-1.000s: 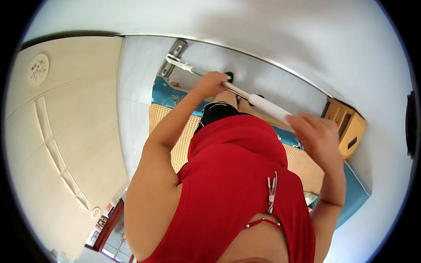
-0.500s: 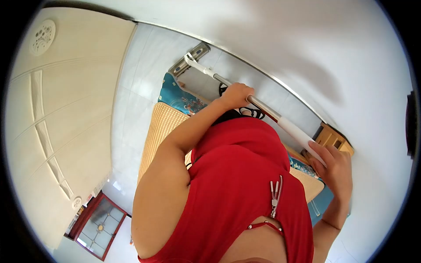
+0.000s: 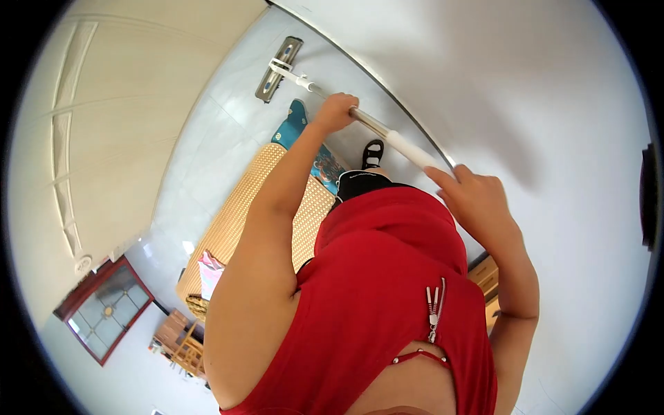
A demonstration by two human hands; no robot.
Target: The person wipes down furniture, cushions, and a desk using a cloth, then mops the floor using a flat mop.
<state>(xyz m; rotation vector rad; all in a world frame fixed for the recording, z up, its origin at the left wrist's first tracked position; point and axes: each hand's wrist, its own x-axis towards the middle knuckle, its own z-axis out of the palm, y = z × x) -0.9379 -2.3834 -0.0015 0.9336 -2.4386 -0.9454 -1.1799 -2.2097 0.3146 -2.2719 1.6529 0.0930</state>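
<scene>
A long-handled mop slants across the head view, its metal pole and white grip (image 3: 408,148) running down to the right. The fingers of my left hand (image 3: 337,113) are wrapped round the metal pole. At the top end of the white grip, my right hand (image 3: 477,202) is closed on the handle, thumb and forefinger against it. The flat metal mop head (image 3: 279,70) lies on the grey tiled floor (image 3: 228,97) at the upper left. Its underside is hidden.
A woven-mat seat (image 3: 242,200) with teal patterned cloth (image 3: 290,124) is beside my legs. A white wall (image 3: 553,104) runs along the right. A cream panelled surface (image 3: 131,124) fills the left. Wooden drawers (image 3: 484,273) stand behind my right arm. My sandalled foot (image 3: 373,153) shows.
The view has turned, and the mop head now appears higher, farther from the teal cloth. Both hands have moved up in view with the handle. More of the seat and room behind shows.
</scene>
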